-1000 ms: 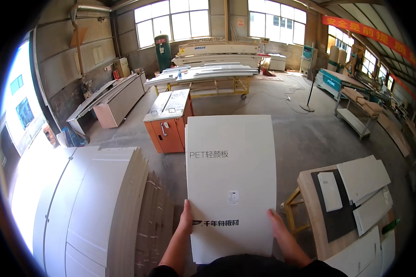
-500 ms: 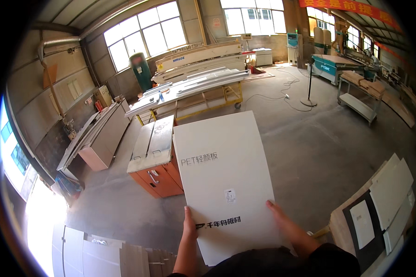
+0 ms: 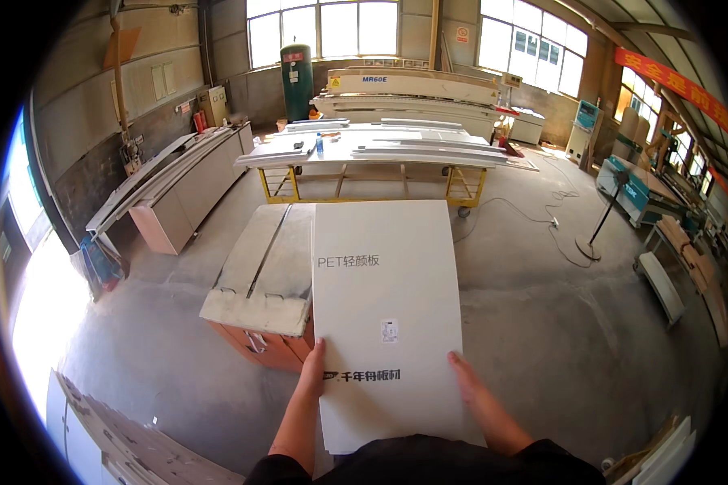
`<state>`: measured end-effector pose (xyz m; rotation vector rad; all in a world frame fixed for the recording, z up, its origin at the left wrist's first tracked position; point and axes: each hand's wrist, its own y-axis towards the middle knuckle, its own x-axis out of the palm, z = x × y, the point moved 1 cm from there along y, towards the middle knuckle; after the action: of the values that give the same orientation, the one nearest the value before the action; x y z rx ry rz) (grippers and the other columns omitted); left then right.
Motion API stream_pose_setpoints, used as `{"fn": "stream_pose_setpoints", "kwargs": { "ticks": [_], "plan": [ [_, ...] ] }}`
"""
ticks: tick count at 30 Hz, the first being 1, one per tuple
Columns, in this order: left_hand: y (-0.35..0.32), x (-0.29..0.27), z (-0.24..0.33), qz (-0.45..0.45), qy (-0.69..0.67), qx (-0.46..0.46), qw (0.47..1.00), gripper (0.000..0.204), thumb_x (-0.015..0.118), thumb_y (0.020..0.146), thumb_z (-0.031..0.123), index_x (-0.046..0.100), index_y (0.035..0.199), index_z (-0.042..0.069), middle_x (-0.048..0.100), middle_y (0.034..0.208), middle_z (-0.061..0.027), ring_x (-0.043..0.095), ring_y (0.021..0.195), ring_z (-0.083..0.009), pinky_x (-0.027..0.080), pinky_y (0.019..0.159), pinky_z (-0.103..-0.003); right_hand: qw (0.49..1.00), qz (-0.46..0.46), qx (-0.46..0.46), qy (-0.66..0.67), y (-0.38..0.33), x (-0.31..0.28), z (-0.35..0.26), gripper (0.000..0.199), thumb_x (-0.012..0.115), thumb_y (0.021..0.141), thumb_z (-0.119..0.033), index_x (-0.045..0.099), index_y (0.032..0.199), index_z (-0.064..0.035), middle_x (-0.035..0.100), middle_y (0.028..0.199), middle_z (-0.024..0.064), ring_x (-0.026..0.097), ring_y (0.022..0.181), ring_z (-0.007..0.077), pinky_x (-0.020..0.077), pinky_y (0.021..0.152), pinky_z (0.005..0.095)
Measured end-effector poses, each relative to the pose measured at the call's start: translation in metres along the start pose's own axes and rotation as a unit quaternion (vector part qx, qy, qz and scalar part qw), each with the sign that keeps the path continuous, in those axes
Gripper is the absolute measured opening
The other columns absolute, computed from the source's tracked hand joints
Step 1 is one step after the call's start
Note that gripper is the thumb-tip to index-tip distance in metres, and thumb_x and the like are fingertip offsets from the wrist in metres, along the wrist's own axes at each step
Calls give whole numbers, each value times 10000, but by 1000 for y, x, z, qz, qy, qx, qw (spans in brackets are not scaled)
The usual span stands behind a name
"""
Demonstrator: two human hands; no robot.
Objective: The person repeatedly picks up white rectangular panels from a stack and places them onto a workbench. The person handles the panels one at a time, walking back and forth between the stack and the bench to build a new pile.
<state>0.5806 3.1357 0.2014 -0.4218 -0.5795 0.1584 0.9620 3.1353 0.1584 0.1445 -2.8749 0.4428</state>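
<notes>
1. Head view, looking down and ahead: a large white panel [image 3: 384, 315] is carried flat out in front of the person, its long side running away from the body, with dark print and a small sticker on its top face.
2. Left hand [image 3: 312, 368] is on the panel's left edge near the body end, thumb lying on top and the fingers curled under, a firm grip on the board.
3. Right hand [image 3: 467, 380] is on the right edge at about the same height, thumb side resting on the top face and the rest wrapped around the edge, so this grip is also closed on the panel.
4. Both forearms come up from the lower rim, with dark sleeves at the very bottom.
5. Just left of the panel and partly under it in the picture stands an orange cabinet [image 3: 263, 343] with dusty white boards stacked on top.
6. Beyond it, a yellow-framed bench [image 3: 376, 174] carries long white panels, and a big pale machine sits behind that.
7. A green tank [image 3: 294, 71] stands upright by the back windows.
8. Along the left wall, a long row of pale cabinets [image 3: 182, 190].
9. Bottom left, a stack of white boards [image 3: 109, 440] lies on the concrete floor [image 3: 558, 323].
10. To the right, a floor fan on a stand [image 3: 598, 230], with a cable trailing near it.
</notes>
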Motion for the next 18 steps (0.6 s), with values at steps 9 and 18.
{"fn": "stream_pose_setpoints", "kwargs": {
  "ticks": [9, 18],
  "plan": [
    [271, 27, 99, 31, 55, 34, 997, 621, 511, 1004, 545, 611, 1231, -24, 653, 1169, -112, 615, 1047, -216, 499, 913, -358, 996, 8, 57, 71, 276, 19, -65, 569, 541, 1011, -457, 568, 1312, 24, 634, 1258, 141, 596, 1160, 250, 479, 988, 405],
    [484, 16, 189, 170, 11, 30, 985, 714, 505, 991, 591, 571, 1299, -49, 635, 1236, -144, 598, 1129, -244, 486, 973, -393, 978, -129, 160, 22, 597, 72, -138, 611, 497, 1033, -445, 498, 1385, 54, 561, 1392, 198, 550, 1265, 319, 428, 1078, 443]
  ]
}}
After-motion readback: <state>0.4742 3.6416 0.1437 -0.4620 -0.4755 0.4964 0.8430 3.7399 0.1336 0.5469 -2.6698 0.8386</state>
